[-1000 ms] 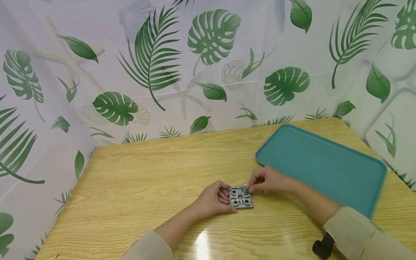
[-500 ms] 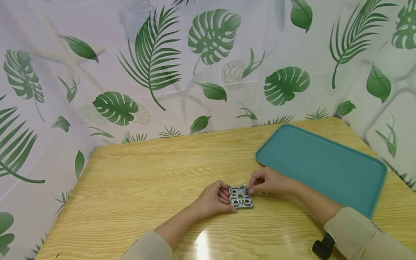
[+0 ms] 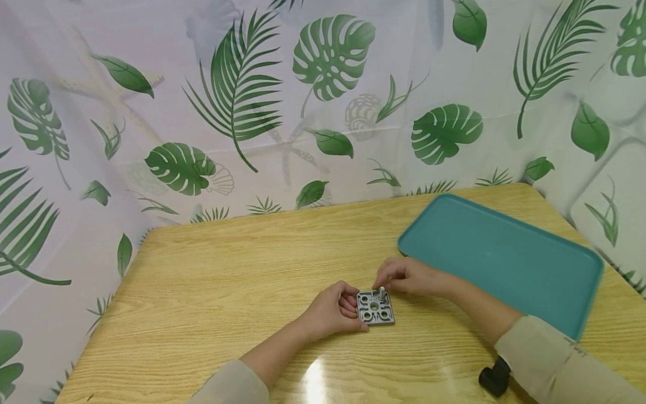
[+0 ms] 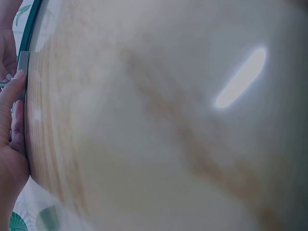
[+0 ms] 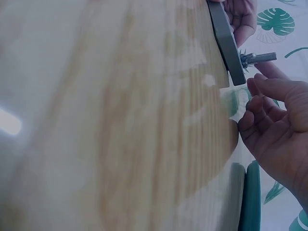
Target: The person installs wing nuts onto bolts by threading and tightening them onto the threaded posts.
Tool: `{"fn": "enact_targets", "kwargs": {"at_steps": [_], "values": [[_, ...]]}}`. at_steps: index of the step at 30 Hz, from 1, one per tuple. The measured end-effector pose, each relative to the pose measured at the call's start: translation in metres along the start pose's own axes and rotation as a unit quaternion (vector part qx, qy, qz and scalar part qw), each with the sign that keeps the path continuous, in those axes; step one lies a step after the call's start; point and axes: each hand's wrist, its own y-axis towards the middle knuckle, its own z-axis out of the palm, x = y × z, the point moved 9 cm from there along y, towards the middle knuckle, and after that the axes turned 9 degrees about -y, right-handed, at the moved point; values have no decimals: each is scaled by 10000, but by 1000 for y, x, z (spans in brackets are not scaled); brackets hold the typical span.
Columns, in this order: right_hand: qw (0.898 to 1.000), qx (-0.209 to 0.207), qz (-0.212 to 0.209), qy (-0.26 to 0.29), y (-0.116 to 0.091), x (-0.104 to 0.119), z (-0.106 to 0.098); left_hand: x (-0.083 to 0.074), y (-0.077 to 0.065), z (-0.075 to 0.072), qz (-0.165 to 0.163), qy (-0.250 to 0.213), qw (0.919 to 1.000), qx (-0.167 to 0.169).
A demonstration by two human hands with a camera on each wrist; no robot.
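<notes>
A square grey metal plate (image 3: 374, 315) with round holes is held just above or on the table; I cannot tell which. My left hand (image 3: 330, 311) grips it by the left side, thumb on the near edge and fingers behind. A threaded bolt (image 5: 262, 57) stands out from the plate's far right corner, with a small metal piece at its base. My right hand (image 3: 416, 276) is beside the bolt, its fingers partly bent. One fingertip reaches behind the bolt in the right wrist view, and the thumb looks apart from it. Contact with the bolt is unclear.
A teal tray (image 3: 504, 258) lies at the right of the wooden table (image 3: 242, 269). A leaf-printed cloth (image 3: 282, 112) hangs behind and at the sides. Below the right sleeve is a black device (image 3: 494, 377).
My right hand has shifted a little to the left, its fingertips passing from the bolt's right side to its far side. The left hand and plate have stayed nearly still.
</notes>
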Motion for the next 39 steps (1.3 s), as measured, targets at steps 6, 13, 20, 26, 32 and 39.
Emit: {"fn": "enact_targets", "kwargs": {"at_steps": [6, 13, 20, 26, 32, 39], "values": [[9990, -26, 394, 227, -3, -6, -1, -10, -5, 1, -38, 5, 10000, -33], [9963, -119, 834, 146, -10, -12, -2, -32, -15, 3, 17, -81, 10000, -22], [9949, -196, 975, 162, -17, -9, -2, -6, -3, 1, -47, -48, 10000, -18], [9966, -226, 769, 196, -17, -7, -1, 0, 1, 1, 2, -82, 10000, 32], [9966, -224, 772, 178, -17, -8, -1, -2, 0, 1, -26, -111, 9999, 20], [9958, -274, 851, 179, -17, -9, -2, -2, 0, 1, -20, -146, 9999, 6]]}}
